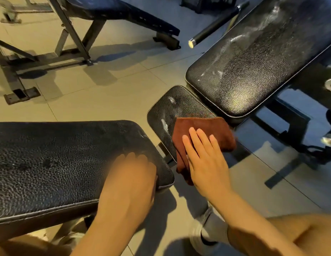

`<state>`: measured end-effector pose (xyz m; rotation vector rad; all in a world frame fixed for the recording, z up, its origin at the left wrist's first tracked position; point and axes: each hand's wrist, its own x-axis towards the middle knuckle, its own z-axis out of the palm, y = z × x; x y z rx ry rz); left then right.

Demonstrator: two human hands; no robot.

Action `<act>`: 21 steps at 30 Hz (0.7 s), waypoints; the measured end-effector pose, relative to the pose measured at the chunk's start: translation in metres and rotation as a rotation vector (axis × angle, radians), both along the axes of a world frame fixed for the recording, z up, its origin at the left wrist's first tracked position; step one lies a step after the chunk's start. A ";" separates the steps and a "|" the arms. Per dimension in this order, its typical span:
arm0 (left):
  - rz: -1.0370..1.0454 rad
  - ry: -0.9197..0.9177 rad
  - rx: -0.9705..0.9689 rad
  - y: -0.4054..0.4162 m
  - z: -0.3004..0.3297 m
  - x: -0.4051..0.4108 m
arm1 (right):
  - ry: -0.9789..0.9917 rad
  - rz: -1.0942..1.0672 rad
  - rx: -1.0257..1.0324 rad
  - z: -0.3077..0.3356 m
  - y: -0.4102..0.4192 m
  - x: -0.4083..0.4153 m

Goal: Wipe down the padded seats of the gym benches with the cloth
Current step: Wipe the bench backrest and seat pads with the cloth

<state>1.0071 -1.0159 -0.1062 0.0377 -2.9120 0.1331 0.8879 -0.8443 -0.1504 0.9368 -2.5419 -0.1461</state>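
Open tiled floor [109,93] lies left of the small seat pad [172,111]; the long backrest pad [253,67] crowds its right, the near bench pad [59,163] its lower left.

My left hand [135,174] smeared by motion blur, fingers indistinct, cloth [201,133] partly under my right hand [203,159], long backrest pad [253,71] cut off upper right
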 end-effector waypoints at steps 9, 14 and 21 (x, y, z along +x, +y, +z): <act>0.036 -0.054 -0.003 0.002 -0.004 0.002 | -0.047 -0.180 0.048 0.023 -0.045 -0.035; 0.039 -0.054 -0.018 0.001 -0.007 0.003 | -0.093 -0.112 0.255 0.042 -0.094 -0.091; 0.035 -0.041 -0.005 0.002 -0.006 0.006 | -0.094 -0.033 0.250 0.025 -0.063 -0.057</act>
